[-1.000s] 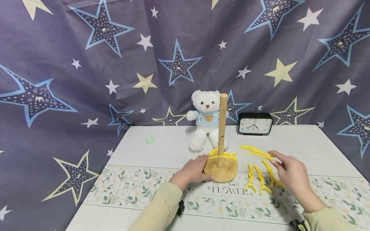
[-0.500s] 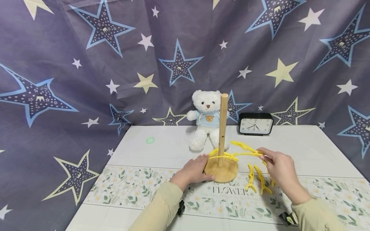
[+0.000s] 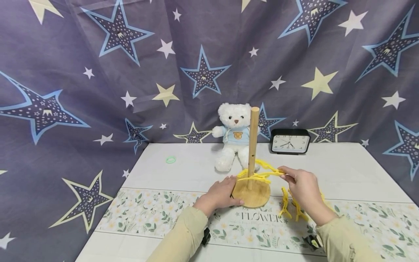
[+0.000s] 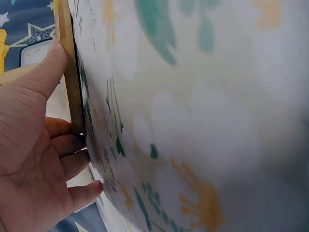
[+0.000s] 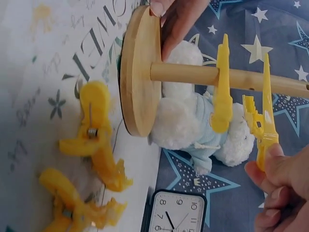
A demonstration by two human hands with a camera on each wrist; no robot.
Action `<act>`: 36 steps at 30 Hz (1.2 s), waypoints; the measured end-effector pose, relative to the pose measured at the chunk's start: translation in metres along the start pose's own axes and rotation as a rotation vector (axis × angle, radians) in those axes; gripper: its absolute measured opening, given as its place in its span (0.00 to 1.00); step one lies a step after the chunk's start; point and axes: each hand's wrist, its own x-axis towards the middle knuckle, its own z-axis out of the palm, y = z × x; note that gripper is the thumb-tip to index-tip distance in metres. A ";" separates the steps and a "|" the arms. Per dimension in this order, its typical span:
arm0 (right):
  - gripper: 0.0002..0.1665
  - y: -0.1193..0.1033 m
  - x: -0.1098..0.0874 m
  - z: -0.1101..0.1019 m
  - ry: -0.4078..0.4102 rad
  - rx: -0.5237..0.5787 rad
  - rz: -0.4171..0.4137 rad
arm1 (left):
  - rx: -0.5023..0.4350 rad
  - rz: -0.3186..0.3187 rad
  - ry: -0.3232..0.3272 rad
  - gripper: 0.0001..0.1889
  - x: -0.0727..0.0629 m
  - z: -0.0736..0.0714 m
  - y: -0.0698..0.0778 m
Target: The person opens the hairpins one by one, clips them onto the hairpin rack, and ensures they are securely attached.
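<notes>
A wooden stand (image 3: 252,196) with a round base and an upright post stands on the table. My left hand (image 3: 219,193) holds the base by its left rim, thumb at the front and fingers along the side. A yellow hair clip (image 5: 222,96) is clamped across the post above the base. My right hand (image 3: 304,189) pinches the handles of another yellow clip (image 5: 265,116). That clip's jaws are spread and point toward the post, just above the clamped clip. Loose yellow clips (image 5: 96,135) lie to the right of the stand, partly hidden by my right hand in the head view.
A white teddy bear (image 3: 235,145) in a blue top sits behind the stand. A black-framed clock (image 3: 290,142) stands at the back right, and a green ring (image 3: 170,159) lies at the back left. A starry curtain (image 3: 183,47) hangs behind the table (image 3: 343,163).
My right hand has carried the pinched clip leftward to the post, its jaws spreading wider. My left hand stays on the base.
</notes>
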 end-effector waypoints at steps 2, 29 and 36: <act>0.13 -0.002 0.001 0.004 -0.009 0.006 -0.006 | 0.000 -0.001 0.001 0.50 0.000 0.000 0.000; 0.17 -0.014 0.009 0.033 -0.065 0.022 -0.056 | 0.035 -0.052 -0.032 0.49 0.001 -0.004 0.009; 0.26 -0.015 0.006 0.023 -0.151 0.050 -0.013 | 0.025 -0.056 -0.025 0.50 0.000 -0.005 0.009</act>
